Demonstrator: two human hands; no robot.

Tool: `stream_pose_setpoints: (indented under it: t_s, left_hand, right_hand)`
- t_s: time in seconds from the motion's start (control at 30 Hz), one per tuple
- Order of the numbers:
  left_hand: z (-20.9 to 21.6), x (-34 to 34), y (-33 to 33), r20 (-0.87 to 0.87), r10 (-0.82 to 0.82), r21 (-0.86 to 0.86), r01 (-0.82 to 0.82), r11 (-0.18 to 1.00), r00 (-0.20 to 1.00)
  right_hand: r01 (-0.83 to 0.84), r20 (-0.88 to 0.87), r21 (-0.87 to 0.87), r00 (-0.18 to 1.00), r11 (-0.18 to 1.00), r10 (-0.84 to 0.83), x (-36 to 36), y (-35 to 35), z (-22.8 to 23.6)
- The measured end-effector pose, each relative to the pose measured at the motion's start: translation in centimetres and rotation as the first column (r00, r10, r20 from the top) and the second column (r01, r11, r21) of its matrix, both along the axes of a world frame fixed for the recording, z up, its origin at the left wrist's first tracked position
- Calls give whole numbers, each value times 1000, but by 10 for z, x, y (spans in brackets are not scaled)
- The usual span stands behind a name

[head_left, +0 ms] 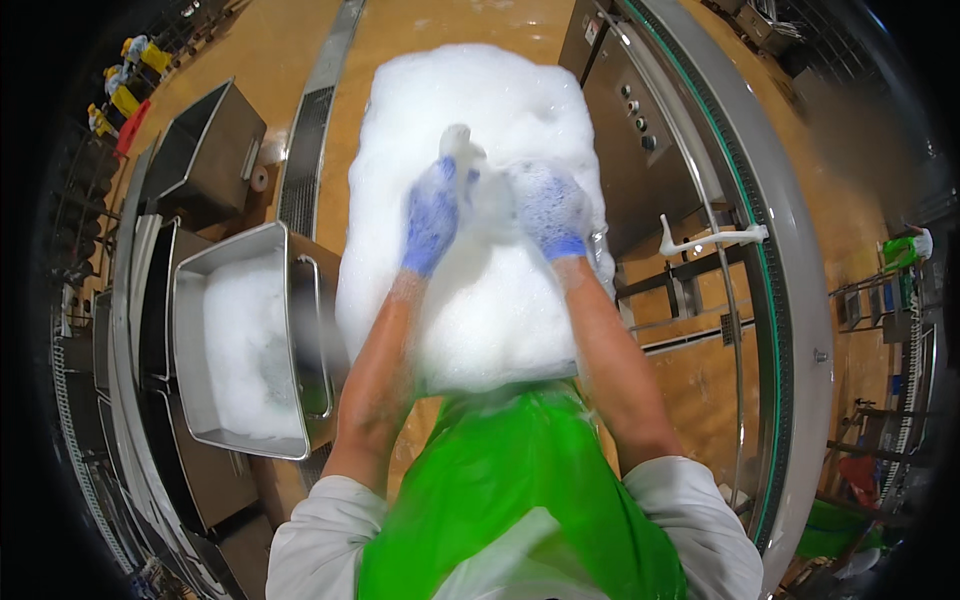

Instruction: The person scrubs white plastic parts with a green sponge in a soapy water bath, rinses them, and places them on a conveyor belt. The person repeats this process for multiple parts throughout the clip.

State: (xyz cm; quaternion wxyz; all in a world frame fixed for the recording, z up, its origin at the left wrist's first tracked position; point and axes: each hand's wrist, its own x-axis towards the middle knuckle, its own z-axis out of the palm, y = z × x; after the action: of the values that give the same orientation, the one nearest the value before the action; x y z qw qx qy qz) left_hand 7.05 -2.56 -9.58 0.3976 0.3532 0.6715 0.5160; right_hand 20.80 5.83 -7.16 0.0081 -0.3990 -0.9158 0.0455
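Both my hands wear blue gloves flecked with suds, over a large tub or table heaped with white foam (470, 330). My left hand (433, 218) is closed around a pale, foam-coated object (457, 142) whose rounded end sticks out past the fingers. Its kind cannot be made out. A little to the right, my right hand (550, 208) lies in the suds with its back up. Foam and motion blur hide its fingers, so what it touches does not show. Between the two hands the foam is thinner and greyish.
To my left stands a metal tub (285, 375) with suds inside and a side handle. Beyond it is a deep steel bin (205, 150). A steel conveyor (790, 300) curves along my right, with a white bent bar (712, 238). A floor drain (306, 160) runs ahead; people work far off.
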Motion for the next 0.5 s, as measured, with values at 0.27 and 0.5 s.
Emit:
stream_pose_setpoints:
  t_s: [0.27, 0.5]
  left_hand:
    - [-173, -5, 19, -863, -481, -444, 223, 868, 155]
    - [-42, -1, 5, -499, -332, -208, 261, 943, 801]
  right_hand:
    - [73, 257, -144, 966, 987, -35, -18, -34, -110]
    - [-22, -363, -795, 818, 607, -446, 20, 11, -83]
